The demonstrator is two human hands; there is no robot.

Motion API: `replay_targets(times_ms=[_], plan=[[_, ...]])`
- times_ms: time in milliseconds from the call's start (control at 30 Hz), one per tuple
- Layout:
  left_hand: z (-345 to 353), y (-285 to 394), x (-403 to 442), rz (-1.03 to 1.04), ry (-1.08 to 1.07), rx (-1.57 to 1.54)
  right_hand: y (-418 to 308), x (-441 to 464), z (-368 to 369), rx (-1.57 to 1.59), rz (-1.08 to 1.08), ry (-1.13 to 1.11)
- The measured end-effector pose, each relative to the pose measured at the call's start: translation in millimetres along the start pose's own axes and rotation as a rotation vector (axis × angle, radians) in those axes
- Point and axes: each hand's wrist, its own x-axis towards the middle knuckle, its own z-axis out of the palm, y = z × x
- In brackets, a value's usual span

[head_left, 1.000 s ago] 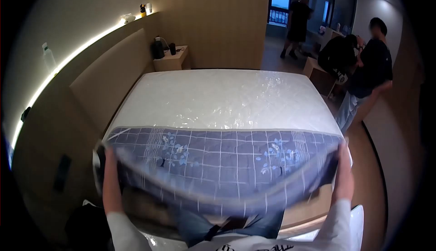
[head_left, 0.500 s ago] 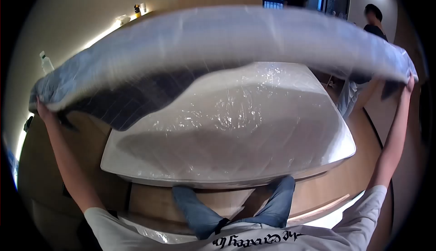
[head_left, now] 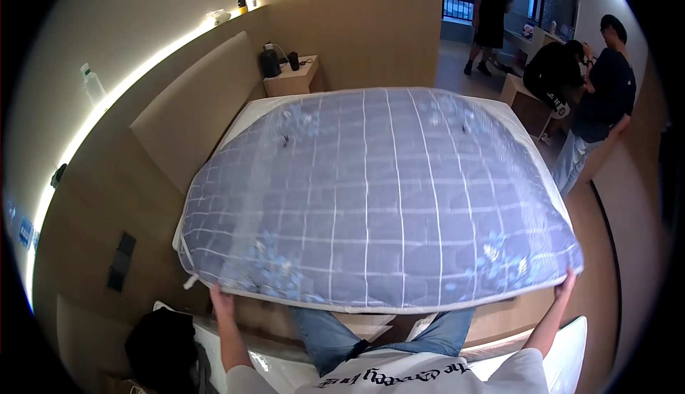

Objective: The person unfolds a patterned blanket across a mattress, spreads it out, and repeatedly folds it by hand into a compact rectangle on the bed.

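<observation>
A thin blue-grey mattress pad (head_left: 385,201) with white check lines and pale flower patterns spreads over the bed. Its near edge has white binding, and a short white strap (head_left: 190,281) sticks out at the near left corner. My left hand (head_left: 222,300) grips that edge a little right of the strap, fingers partly under the fabric. Near the right corner, my right hand (head_left: 566,285) is closed on the same edge. Most of the plastic-wrapped white mattress (head_left: 246,117) is hidden below; a strip shows at the far left.
A padded headboard (head_left: 200,109) runs along the left, with a nightstand (head_left: 294,77) holding a dark kettle beyond it. One person (head_left: 603,94) stands right of the bed; another (head_left: 553,73) sits bent over, and a third (head_left: 491,23) stands farther back. A black bundle (head_left: 163,348) lies behind my left arm.
The pad was raised and billowing in front of me, with much of the mattress showing. Both hands have come down and closer together, and the pad now spreads across the mattress.
</observation>
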Motion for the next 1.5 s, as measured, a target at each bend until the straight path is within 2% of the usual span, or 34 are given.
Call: replay_targets(times_ms=[100, 167, 200, 267, 300, 367, 400, 433, 467, 533, 567, 600, 667, 733, 833, 967, 1067, 1100, 1133, 1167, 1200, 1233, 1267, 1300, 1333, 1367, 1400, 1433, 1467, 1500], plan=[[-31, -36, -17, -0.087, 0.041, 0.003, 68, -14, -55, -0.009, 0.115, 0.005], [-40, -47, -14, -0.31, 0.125, -0.046, 95, -28, -63, -0.121, 0.132, -0.028], [-40, -49, -14, -0.314, 0.121, -0.043, 107, -39, -62, -0.204, 0.142, -0.051], [-31, -50, -20, -0.289, 0.18, -0.016, 132, -33, -71, -0.026, 0.359, -0.08], [-26, -50, -16, -0.293, 0.177, -0.013, 136, -36, -67, 0.112, 0.385, 0.007], [-24, -48, 11, -0.126, 0.071, -0.105, 133, -25, -56, 0.126, 0.336, -0.002], [-19, -41, 27, -0.112, 0.089, -0.138, 135, -22, -53, 0.14, 0.295, -0.013], [-4, -32, 44, -0.1, 0.103, -0.169, 140, 6, -63, 0.157, 0.341, 0.024], [11, -20, 62, -0.068, 0.106, -0.062, 139, 33, -76, 0.176, 0.386, 0.064], [51, 6, 83, 0.015, 0.069, 0.071, 109, 59, -62, -0.069, 0.115, 0.232], [80, 25, 75, 0.064, 0.016, 0.104, 86, 64, -53, -0.099, -0.005, 0.194], [91, 42, 78, 0.03, -0.071, 0.049, 57, 62, -46, -0.133, -0.123, 0.154], [116, 77, 53, 0.029, -0.106, -0.031, 0, 33, -28, -0.125, -0.129, 0.21], [114, 84, 40, 0.038, -0.09, -0.037, -25, 6, -38, -0.171, -0.252, 0.177], [36, 70, 56, 0.057, 0.036, 0.113, -24, -25, -60, -0.212, -0.171, 0.242], [-46, 14, 17, 0.04, 0.323, 0.323, 45, -59, -104, -0.075, 0.008, 0.256], [-30, 2, -16, -0.026, 0.38, 0.323, 88, -75, -122, 0.049, 0.23, 0.21], [-25, 0, -20, -0.072, 0.413, 0.33, 91, -89, -102, 0.11, 0.307, 0.198], [-23, -10, -23, -0.117, 0.44, 0.331, 109, -91, -99, 0.178, 0.297, 0.07], [-4, -14, -26, -0.083, 0.475, 0.302, 112, -104, -78, -0.03, 0.372, 0.04], [-12, -18, -16, -0.079, 0.472, 0.289, 127, -104, -86, -0.126, 0.484, 0.042], [-33, -21, -1, -0.092, 0.387, 0.17, 144, -108, -74, -0.137, 0.515, 0.207], [-24, -20, 7, -0.103, 0.3, 0.053, 160, -109, -67, -0.034, 0.539, 0.193], [-15, -16, 13, -0.163, 0.402, 0.035, 172, -98, -57, -0.008, 0.553, 0.229], [-25, -18, 34, -0.161, 0.401, 0.03, 180, -97, -47, 0.014, 0.569, 0.271], [-28, -15, 66, 0.008, 0.478, 0.372, 184, -88, -33, 0.006, 0.49, 0.261], [-25, -21, 86, 0.179, 0.542, 0.708, 201, -35, -68, -0.172, 0.404, 0.302], [15, -15, 118, 0.192, 0.754, 0.893, 201, -3, -67, -0.358, 0.329, 0.356], [25, -33, 187, 0.374, 0.747, 1.216, 192, 59, -47, -0.32, 0.372, 0.46], [77, -32, 246, 0.594, 0.724, 1.126, 167, 105, 8, -0.277, 0.408, 0.567]])
